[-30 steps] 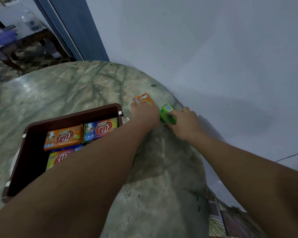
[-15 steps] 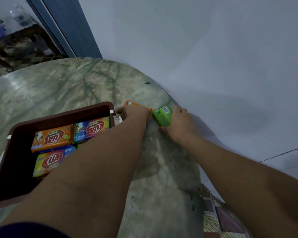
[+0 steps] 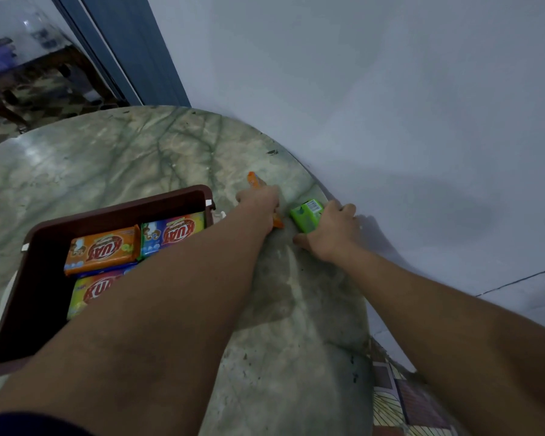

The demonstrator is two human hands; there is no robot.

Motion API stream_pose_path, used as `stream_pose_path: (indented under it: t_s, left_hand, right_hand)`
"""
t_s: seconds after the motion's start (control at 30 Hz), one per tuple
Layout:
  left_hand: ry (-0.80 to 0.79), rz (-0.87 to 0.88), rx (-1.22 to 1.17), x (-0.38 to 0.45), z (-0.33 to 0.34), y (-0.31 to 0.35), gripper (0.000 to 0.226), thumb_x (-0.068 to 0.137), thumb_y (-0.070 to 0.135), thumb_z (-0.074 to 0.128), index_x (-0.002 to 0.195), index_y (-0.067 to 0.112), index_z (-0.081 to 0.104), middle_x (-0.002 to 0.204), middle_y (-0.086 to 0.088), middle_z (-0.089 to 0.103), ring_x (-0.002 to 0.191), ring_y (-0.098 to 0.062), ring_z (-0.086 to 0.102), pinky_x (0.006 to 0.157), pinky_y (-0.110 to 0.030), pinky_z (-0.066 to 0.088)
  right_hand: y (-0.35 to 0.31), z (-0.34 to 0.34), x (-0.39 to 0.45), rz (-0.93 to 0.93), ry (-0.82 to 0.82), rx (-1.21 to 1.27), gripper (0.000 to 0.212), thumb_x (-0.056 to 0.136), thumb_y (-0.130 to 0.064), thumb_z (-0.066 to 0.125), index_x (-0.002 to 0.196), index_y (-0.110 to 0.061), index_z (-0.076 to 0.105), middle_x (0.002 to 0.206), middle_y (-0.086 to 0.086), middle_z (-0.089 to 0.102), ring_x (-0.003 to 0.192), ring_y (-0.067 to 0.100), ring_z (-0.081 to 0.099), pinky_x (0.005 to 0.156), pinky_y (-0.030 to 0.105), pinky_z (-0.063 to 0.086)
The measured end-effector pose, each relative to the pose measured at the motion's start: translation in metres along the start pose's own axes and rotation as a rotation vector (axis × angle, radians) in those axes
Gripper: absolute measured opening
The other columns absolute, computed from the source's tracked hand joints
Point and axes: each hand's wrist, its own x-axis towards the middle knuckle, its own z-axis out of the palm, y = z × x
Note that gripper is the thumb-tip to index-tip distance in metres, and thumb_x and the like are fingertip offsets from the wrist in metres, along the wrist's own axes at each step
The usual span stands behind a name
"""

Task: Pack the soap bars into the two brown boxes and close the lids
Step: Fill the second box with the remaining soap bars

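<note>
Since the frame a second back, my left hand (image 3: 260, 201) has tipped the orange soap bar (image 3: 255, 180) up off the table (image 3: 114, 158); it lay flat then, and now one end juts past my knuckles while the other pokes out below my wrist. My fingers are curled round it, so I read that as a firm grasp, taken up on edge so it can travel straight to the brown box (image 3: 114, 212).

My right hand (image 3: 334, 231) grips the green soap bar (image 3: 307, 215), fingers over its far side and thumb pressed low on the near side. That bar sits just right of the orange one, farther from the box and near the table edge by the wall (image 3: 390, 105). Whether it has cleared the surface I cannot tell.

Inside the box, three wrapped bars (image 3: 103, 250) lie flat and snug against each other, filling the far side first, which leaves the dark near-left portion free for these two. My left forearm hides part of the box. Only one box shows, and no lid, so I judge packing is midway, with closing not yet begun.
</note>
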Motion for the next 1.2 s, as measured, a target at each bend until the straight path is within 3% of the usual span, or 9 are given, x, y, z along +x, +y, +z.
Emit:
stream_pose_path:
  t_s: [0.07, 0.13, 0.2, 0.3, 0.4, 0.5, 0.77, 0.93, 1.2]
  left_hand:
    - [0.052, -0.014, -0.017, -0.008, 0.004, -0.004, 0.014, 0.096, 0.010, 0.051, 0.110, 0.007, 0.050, 0.101, -0.010, 0.056, 0.082, -0.022, 0.056, 0.088, -0.030, 0.051]
    - [0.104, 0.076, 0.005, -0.018, 0.006, -0.005, 0.045, 0.092, 0.022, 0.056, 0.131, 0.009, 0.039, 0.127, -0.013, 0.051, 0.111, -0.032, 0.055, 0.102, -0.045, 0.049]
    - [0.142, 0.197, 0.053, -0.026, 0.006, -0.004, 0.049, 0.089, 0.021, 0.053, 0.132, 0.011, 0.032, 0.134, -0.017, 0.045, 0.119, -0.037, 0.050, 0.103, -0.051, 0.047]
    - [0.080, 0.365, -0.007, -0.046, -0.001, 0.000, 0.034, 0.089, 0.008, 0.044, 0.117, 0.014, 0.026, 0.116, -0.016, 0.054, 0.107, -0.036, 0.060, 0.092, -0.052, 0.056]
    - [0.084, 0.429, -0.097, -0.061, -0.021, 0.006, 0.034, 0.092, 0.006, 0.044, 0.123, 0.013, 0.033, 0.107, -0.016, 0.059, 0.096, -0.034, 0.064, 0.083, -0.048, 0.058]
    - [0.032, 0.494, -0.215, -0.078, -0.047, 0.011, 0.025, 0.092, 0.012, 0.046, 0.114, 0.019, 0.034, 0.095, -0.010, 0.059, 0.076, -0.024, 0.058, 0.062, -0.037, 0.048]
    - [0.005, 0.591, -0.323, -0.110, -0.150, 0.003, 0.033, 0.091, 0.044, 0.045, 0.111, 0.021, 0.035, 0.090, -0.003, 0.052, 0.083, -0.023, 0.051, 0.072, -0.039, 0.042]
    - [0.086, 0.597, -0.189, -0.109, -0.230, -0.017, 0.047, 0.087, 0.060, 0.038, 0.116, 0.022, 0.033, 0.133, -0.012, 0.046, 0.114, -0.025, 0.048, 0.092, -0.039, 0.039]
    - [0.049, 0.805, 0.414, -0.082, -0.317, -0.069, 0.071, 0.082, 0.022, 0.080, 0.141, 0.019, 0.041, 0.131, -0.008, 0.052, 0.116, -0.022, 0.057, 0.102, -0.040, 0.049]
  right_hand:
    - [0.000, 0.000, -0.002, 0.005, 0.036, 0.047, 0.103, 0.063, -0.055, 0.088, 0.137, -0.008, 0.035, 0.131, 0.014, 0.036, 0.119, 0.038, 0.050, 0.094, 0.039, 0.045]
    - [0.000, -0.003, -0.005, 0.022, 0.045, 0.115, 0.099, 0.064, -0.052, 0.089, 0.135, -0.009, 0.034, 0.132, 0.014, 0.034, 0.118, 0.037, 0.051, 0.092, 0.037, 0.045]
    - [-0.002, -0.009, -0.007, 0.028, 0.052, 0.175, 0.094, 0.068, -0.049, 0.089, 0.133, -0.009, 0.034, 0.135, 0.015, 0.033, 0.118, 0.037, 0.050, 0.090, 0.034, 0.042]
    - [-0.011, -0.017, -0.012, -0.012, 0.068, 0.261, 0.091, 0.069, -0.045, 0.089, 0.131, -0.008, 0.034, 0.134, 0.017, 0.040, 0.120, 0.038, 0.050, 0.095, 0.038, 0.043]
    - [-0.025, -0.025, -0.023, -0.050, 0.092, 0.304, 0.090, 0.068, -0.047, 0.088, 0.129, -0.008, 0.035, 0.130, 0.016, 0.047, 0.119, 0.039, 0.053, 0.099, 0.042, 0.046]
    - [-0.047, -0.035, -0.040, -0.117, 0.127, 0.363, 0.086, 0.070, -0.046, 0.087, 0.128, -0.009, 0.034, 0.128, 0.013, 0.047, 0.117, 0.036, 0.053, 0.095, 0.041, 0.046]
    - [-0.118, -0.025, -0.096, -0.279, 0.161, 0.455, 0.085, 0.072, -0.047, 0.084, 0.129, -0.009, 0.035, 0.131, 0.013, 0.047, 0.119, 0.034, 0.055, 0.100, 0.046, 0.047]
    - [-0.160, -0.005, -0.135, -0.385, 0.130, 0.375, 0.089, 0.072, -0.041, 0.086, 0.138, -0.011, 0.034, 0.139, 0.013, 0.046, 0.123, 0.031, 0.053, 0.102, 0.038, 0.044]
    - [-0.171, 0.027, -0.156, -0.564, 0.104, -0.056, 0.090, 0.065, -0.043, 0.085, 0.138, -0.013, 0.041, 0.132, 0.012, 0.052, 0.124, 0.034, 0.047, 0.103, 0.044, 0.043]
